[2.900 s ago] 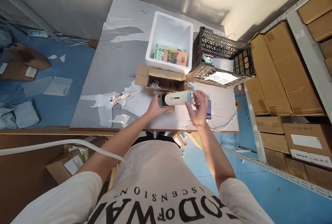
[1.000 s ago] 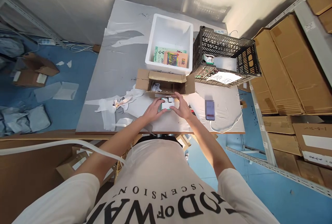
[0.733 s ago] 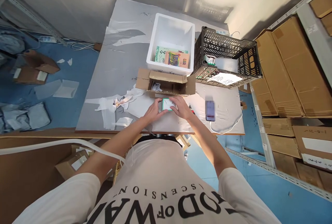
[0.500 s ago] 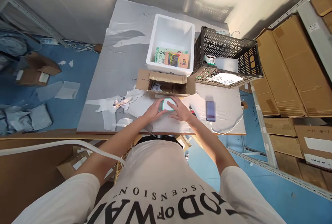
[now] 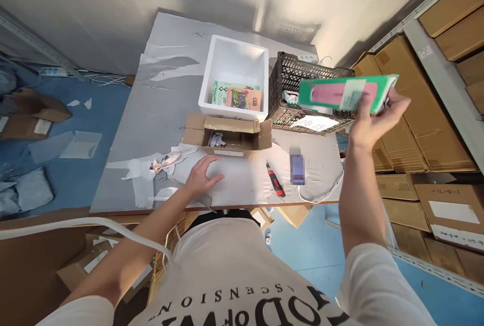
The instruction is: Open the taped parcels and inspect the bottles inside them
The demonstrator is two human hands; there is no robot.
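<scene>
In my right hand is a long green box with a pink picture on its side, gripped by one end. I hold it tilted above the black plastic crate. My left hand rests near the table's front with thumb and fingers apart and nothing in it. Just beyond it stands an open cardboard box with crumpled paper inside. A red and black utility knife lies on the table between my hands, beside a phone on a white cable.
A white foam box behind the cardboard box holds flat printed packs. Torn white paper lies at the table's left. Shelving with large cartons stands on the right. A white cable crosses in front of my left arm.
My right hand has left the tabletop and swung right and up, carrying the green box over the crate. My left hand has let go and moved slightly left. The knife is now uncovered.
</scene>
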